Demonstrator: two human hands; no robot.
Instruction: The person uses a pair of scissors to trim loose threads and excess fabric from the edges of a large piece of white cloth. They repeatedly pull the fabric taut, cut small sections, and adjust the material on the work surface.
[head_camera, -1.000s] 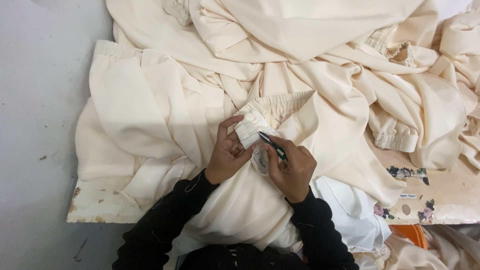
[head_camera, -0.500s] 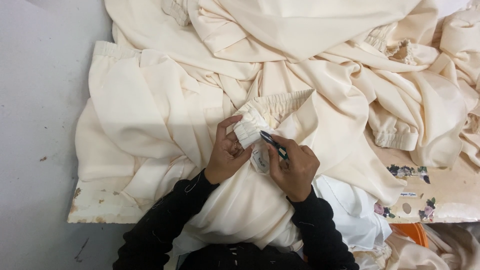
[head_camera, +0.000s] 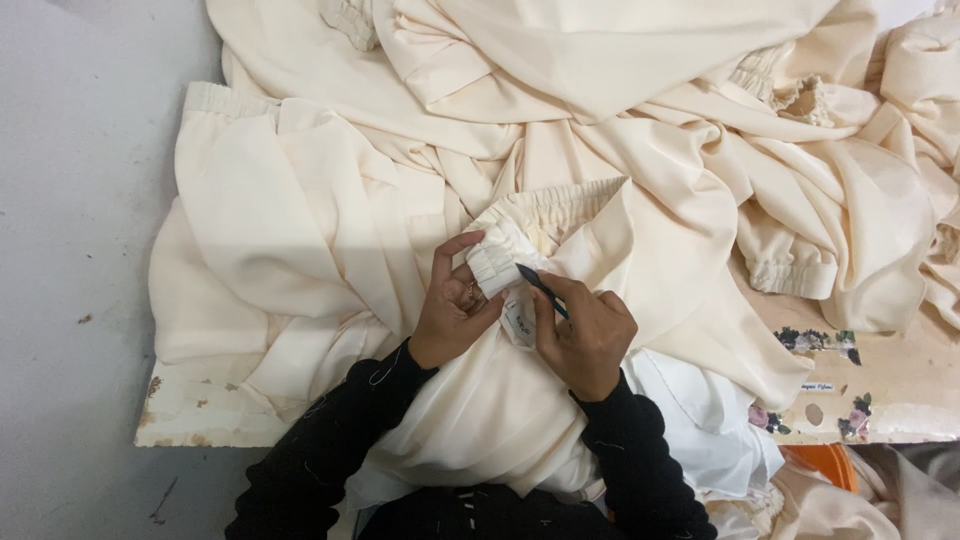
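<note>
I am in a garment workshop, a sewing or finishing room. The counter (head_camera: 880, 395) before me is a worn board with chipped white paint along its near edge and a flowered covering on the right. It is heaped with cream garments (head_camera: 600, 120), many alike, their gathered elastic waistbands (head_camera: 545, 205) showing near and far. My left hand (head_camera: 450, 310) pinches one waistband while my right hand (head_camera: 585, 335) holds a small dark thread snipper (head_camera: 540, 288) against it. Loose threads cling to my black sleeves (head_camera: 330, 450). On the left lies a bare grey floor (head_camera: 70, 250).
</note>
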